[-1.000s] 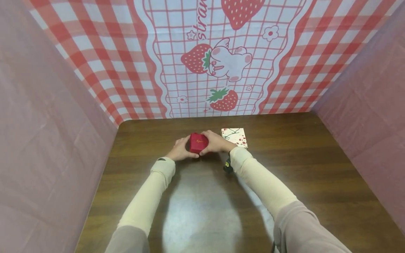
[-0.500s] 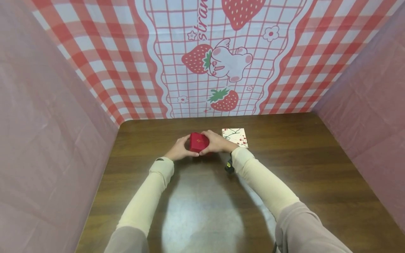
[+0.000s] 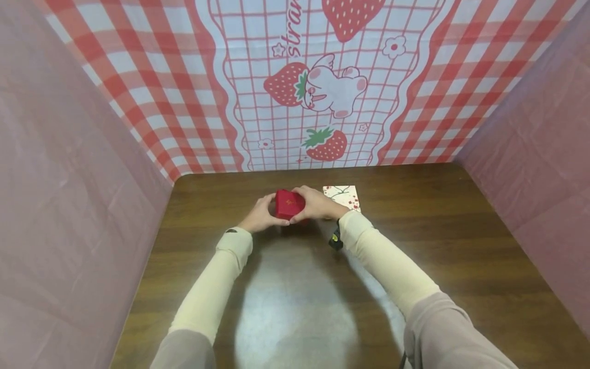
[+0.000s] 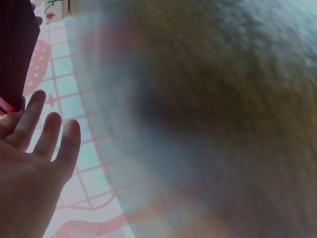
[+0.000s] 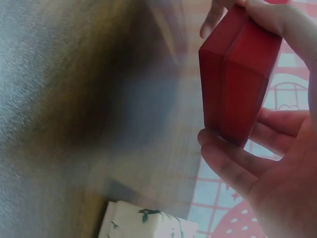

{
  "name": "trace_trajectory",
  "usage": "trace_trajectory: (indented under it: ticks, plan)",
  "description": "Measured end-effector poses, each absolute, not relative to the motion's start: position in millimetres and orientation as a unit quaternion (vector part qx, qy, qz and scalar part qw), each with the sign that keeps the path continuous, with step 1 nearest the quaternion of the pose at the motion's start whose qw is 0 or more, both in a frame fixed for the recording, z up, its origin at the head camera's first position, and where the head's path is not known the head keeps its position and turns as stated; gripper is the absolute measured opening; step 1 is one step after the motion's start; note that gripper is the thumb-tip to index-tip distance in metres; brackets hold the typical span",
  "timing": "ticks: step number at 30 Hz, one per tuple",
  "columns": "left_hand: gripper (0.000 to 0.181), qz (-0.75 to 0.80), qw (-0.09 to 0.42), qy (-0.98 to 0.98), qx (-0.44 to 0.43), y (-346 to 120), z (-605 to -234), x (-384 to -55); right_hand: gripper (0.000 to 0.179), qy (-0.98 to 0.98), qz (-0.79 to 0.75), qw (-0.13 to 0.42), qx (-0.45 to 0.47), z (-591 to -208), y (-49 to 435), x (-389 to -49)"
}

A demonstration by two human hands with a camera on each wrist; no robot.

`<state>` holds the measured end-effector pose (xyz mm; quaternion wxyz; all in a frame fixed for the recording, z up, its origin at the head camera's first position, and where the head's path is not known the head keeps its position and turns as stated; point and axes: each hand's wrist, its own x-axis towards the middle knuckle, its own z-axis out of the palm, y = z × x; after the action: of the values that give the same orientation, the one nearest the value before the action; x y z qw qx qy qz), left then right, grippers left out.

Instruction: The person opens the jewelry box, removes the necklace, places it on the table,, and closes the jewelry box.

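One deep-red, angular box with smooth faces and crisp edges is clamped between a person's bare left hand and bare right hand, over the far middle of a brown wood-grain table. Its colour runs from bright red on the lit top to dark maroon on the shaded sides. Small gold lettering, too fine to read, marks the top, and a straight seam runs along the side.

The left hand grips with its thumb on the near side, its outer fingers spread clear of the box. The right hand pinches it with the thumb on one side and fingertips on another, the two thumbs close together.

Just to the right lies a flat, cream square box printed with red blossoms and dark branches, partly hidden by the right hand. The tabletop has a glossy sheen at the near middle. Behind hangs a red-and-white checked cloth with strawberries; creased pink fabric drapes flank both sides.
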<state>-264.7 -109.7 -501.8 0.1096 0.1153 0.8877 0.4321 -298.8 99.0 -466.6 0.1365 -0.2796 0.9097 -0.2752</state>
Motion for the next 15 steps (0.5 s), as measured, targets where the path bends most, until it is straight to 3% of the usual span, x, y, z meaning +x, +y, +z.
trace_trajectory:
  ticks: [15]
  plan:
    - [0.099, 0.428, 0.102, 0.890, 0.121, -109.6, -502.1, -268.6, 0.086, 0.907, -0.288, 0.101, -0.289, -466.8, 104.5, -300.0]
